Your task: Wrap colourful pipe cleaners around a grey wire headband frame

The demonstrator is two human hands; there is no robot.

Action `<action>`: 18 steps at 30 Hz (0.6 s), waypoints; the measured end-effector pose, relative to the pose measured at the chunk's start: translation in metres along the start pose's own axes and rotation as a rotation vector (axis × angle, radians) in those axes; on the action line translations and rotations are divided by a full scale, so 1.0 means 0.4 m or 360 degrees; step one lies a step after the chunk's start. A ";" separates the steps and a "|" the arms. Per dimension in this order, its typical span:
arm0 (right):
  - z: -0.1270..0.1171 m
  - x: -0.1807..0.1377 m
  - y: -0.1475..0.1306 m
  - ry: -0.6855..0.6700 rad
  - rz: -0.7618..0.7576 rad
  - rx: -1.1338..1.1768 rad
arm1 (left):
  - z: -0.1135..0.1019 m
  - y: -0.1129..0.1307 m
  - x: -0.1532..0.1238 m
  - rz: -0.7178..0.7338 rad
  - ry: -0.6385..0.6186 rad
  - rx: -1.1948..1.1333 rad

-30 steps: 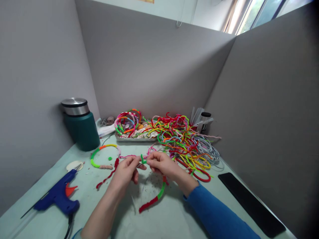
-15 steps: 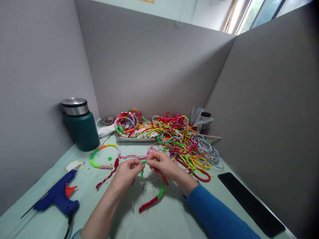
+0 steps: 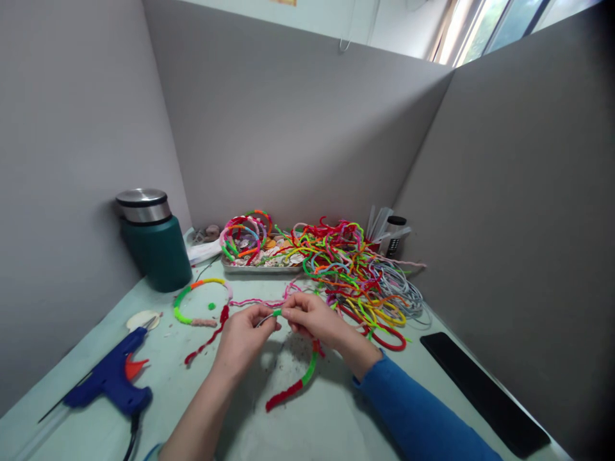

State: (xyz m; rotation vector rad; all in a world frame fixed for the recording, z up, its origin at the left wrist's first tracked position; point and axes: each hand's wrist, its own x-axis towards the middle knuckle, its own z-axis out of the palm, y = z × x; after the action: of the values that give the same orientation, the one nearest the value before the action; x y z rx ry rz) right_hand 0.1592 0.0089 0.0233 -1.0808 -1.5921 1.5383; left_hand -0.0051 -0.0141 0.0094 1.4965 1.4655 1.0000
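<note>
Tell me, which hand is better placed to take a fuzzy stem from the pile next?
Right, probably: the right hand is nearer the pile of fuzzy stems, which lies just beyond it. The left hand is farther off. Both are busy at the green wrapping.

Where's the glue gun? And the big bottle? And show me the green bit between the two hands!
Glue gun (image 3: pixel 109 376): head view, on its blue body.
Bottle (image 3: pixel 163 255): head view, on its dark green side.
Green bit (image 3: pixel 277 312): head view, on its middle.
</note>
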 end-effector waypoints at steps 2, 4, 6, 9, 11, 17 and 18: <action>0.000 0.001 0.002 -0.0009 0.0006 0.0004 | 0.002 -0.006 0.002 0.0002 0.0035 0.0006; -0.001 0.001 0.003 -0.0018 0.0013 0.0013 | 0.003 -0.012 0.005 0.0013 0.0066 0.0001; -0.001 0.002 0.003 -0.0021 0.0019 0.0022 | 0.004 -0.015 0.007 0.0035 0.0080 -0.0037; -0.001 0.002 0.000 -0.0014 0.0020 0.0007 | 0.004 -0.011 0.009 0.0039 0.0080 -0.0149; -0.002 0.001 -0.002 -0.0006 0.0009 -0.0001 | 0.004 -0.006 0.008 0.0021 0.0086 -0.0254; 0.000 -0.001 -0.006 0.0006 0.0020 -0.0004 | 0.004 0.001 0.007 -0.0103 0.0088 -0.0571; 0.000 -0.001 -0.006 0.0011 0.0017 -0.0013 | 0.004 0.002 0.007 -0.0109 0.0076 -0.0587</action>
State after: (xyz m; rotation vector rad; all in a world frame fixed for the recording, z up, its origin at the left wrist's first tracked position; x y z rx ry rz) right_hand 0.1591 0.0085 0.0256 -1.0997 -1.5915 1.5351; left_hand -0.0033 -0.0114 0.0096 1.1576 1.2714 1.1963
